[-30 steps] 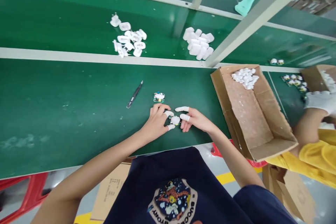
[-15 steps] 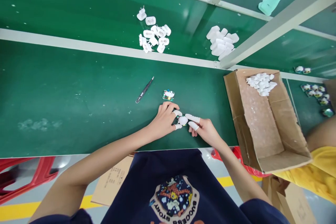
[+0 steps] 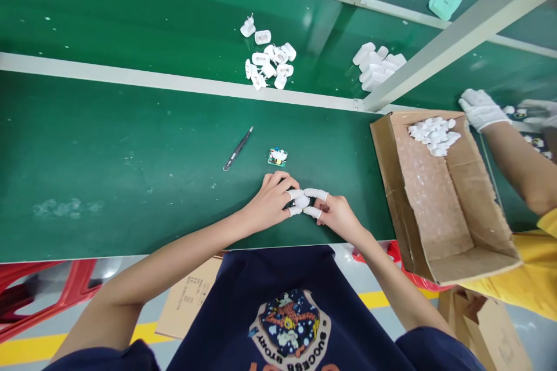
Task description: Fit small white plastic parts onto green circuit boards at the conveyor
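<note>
Between my two hands, near the table's front edge, is a small circuit board with a white piece (image 3: 301,202) on top. My left hand (image 3: 278,197) grips its left side between thumb and forefinger, both in white finger covers. On the right side, my right hand (image 3: 333,208) pinches it with a covered forefinger and thumb. The fingers hide most of the board. Another circuit board (image 3: 277,156) with white and yellow parts lies just beyond my left hand. Black tweezers (image 3: 238,149) lie farther left on the green table (image 3: 108,156).
An open cardboard box (image 3: 439,203) with white pieces (image 3: 435,135) stands at the right. White plug housings (image 3: 270,61) and white covers (image 3: 378,66) lie on the shelf behind. A person's white-gloved hand (image 3: 483,109) is beyond the box, near more boards.
My right thumb and forefinger have closed in on the board and white piece. A co-worker's gloved hands have come into view at the right. The camera view has shifted slightly.
</note>
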`<state>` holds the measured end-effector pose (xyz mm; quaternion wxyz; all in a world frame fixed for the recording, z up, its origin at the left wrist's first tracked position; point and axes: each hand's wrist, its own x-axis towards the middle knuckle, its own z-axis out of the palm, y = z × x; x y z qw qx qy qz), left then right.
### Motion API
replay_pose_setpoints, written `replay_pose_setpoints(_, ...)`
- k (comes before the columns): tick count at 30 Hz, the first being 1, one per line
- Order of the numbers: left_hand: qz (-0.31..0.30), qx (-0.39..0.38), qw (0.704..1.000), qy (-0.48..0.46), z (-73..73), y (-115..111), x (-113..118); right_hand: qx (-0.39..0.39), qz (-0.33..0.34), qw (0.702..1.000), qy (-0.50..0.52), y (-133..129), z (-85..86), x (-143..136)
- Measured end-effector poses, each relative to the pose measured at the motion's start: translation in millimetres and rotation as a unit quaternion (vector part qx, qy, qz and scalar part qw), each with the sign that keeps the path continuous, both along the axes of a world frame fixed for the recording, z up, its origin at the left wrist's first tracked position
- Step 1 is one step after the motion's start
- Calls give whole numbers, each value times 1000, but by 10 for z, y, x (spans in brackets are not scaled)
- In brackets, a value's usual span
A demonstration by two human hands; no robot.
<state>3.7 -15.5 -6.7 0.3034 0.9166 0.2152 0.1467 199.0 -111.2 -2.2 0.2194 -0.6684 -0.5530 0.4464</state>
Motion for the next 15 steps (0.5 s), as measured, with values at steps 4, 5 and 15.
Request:
replay_pose_setpoints(4, -10, -18, 1000, -3, -24, 37, -2, -16, -3, 1000, 0, 23, -13, 7)
replay_pose_setpoints(5, -12, -20, 1000, -5, -25, 47, -2, -20, -6, 1000, 2, 26, -21, 10)
replay_pose_setpoints(15, 10, -61, 998, 9, 18, 51, 13, -8, 7, 1000, -24, 64, 39, -38)
